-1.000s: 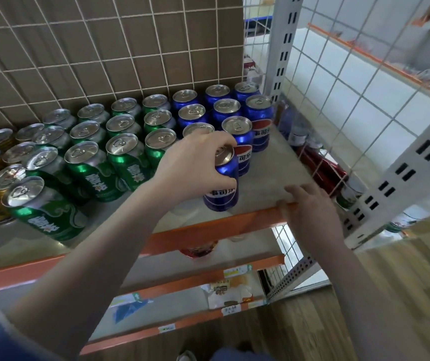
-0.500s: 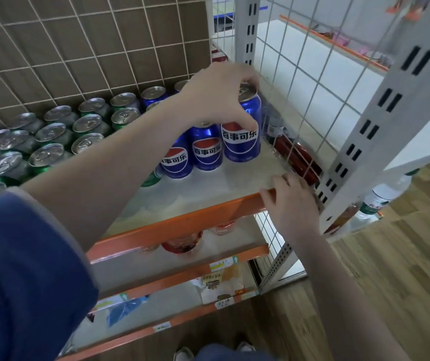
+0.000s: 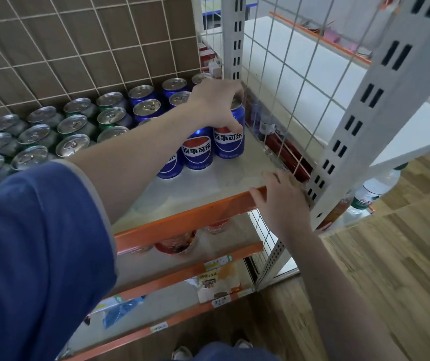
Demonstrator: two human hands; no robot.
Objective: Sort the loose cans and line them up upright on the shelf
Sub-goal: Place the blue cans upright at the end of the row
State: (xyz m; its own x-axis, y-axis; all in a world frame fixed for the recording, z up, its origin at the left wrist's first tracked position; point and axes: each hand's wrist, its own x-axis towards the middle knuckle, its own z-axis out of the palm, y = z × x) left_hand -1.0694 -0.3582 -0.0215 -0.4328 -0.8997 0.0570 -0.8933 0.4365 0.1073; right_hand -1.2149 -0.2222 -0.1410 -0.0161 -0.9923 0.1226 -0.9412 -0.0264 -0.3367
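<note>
Item one: our left hand (image 3: 216,105), reached across the shelf (image 3: 208,183), fingers and thumb curled over the top rim of a blue cola can (image 3: 229,142). We hold that can upright, its base on or just above the shelf board; we cannot tell which. It stands at the right end of the front row, near the wire side panel (image 3: 281,82).

Item two: two more blue cans (image 3: 197,152) just to its left, upright, labels facing us, side by side and partly hidden by our forearm.

Item three: further blue cans behind (image 3: 146,108), tops showing, upright.

Item four: green cans (image 3: 72,144) filling the left part of the shelf in rows, upright, silver lids towards us.

Item five: our right hand (image 3: 284,201), fingers laid straight over the orange front edge (image 3: 182,220) of the shelf near the white slotted upright (image 3: 344,142); it holds nothing.

Item six: lower shelves with red bowl-shaped packs (image 3: 176,244) and paper price labels; a water bottle (image 3: 372,190) beyond the upright; wood-pattern floor (image 3: 390,256).
</note>
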